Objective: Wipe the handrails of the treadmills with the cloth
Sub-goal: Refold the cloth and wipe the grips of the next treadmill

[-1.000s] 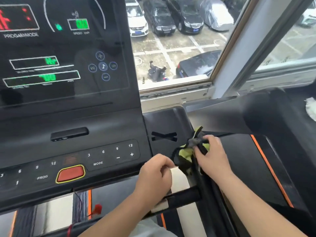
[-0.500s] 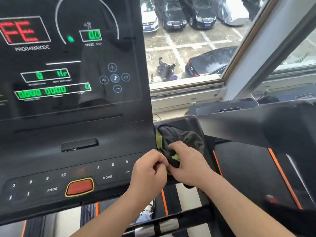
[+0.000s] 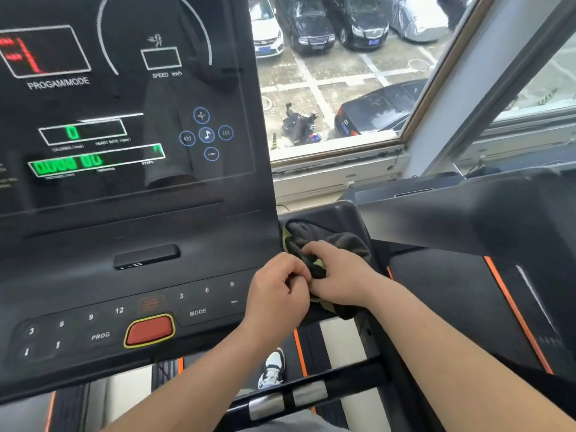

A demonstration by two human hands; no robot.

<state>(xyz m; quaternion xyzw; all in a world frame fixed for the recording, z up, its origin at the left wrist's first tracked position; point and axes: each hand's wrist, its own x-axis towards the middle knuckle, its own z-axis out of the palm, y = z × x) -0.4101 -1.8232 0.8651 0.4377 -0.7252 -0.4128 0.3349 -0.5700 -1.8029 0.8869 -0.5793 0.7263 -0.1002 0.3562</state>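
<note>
A dark grey cloth (image 3: 339, 241) with yellow-green edging lies bunched on the black tray at the right end of the treadmill console (image 3: 346, 213). My right hand (image 3: 339, 275) rests on top of the cloth, its fingers curled into the fabric. My left hand (image 3: 277, 291) is right beside it, fingers curled and pinching the cloth's near edge. A black front handrail (image 3: 352, 377) with metal sensor plates runs across the bottom of the view, below both forearms. The right side handrail (image 3: 402, 369) runs back toward me under my right forearm.
The console panel (image 3: 131, 198) with lit display, number keys and a red stop button (image 3: 149, 330) fills the left. A second treadmill's console (image 3: 498, 219) and orange-edged belt (image 3: 461, 307) stand on the right. A window with parked cars lies ahead. A shoe (image 3: 272, 367) shows below.
The cloth has moved from the side handrail up onto the console's right tray with my right hand. My left hand left the front handrail and joined it at the cloth.
</note>
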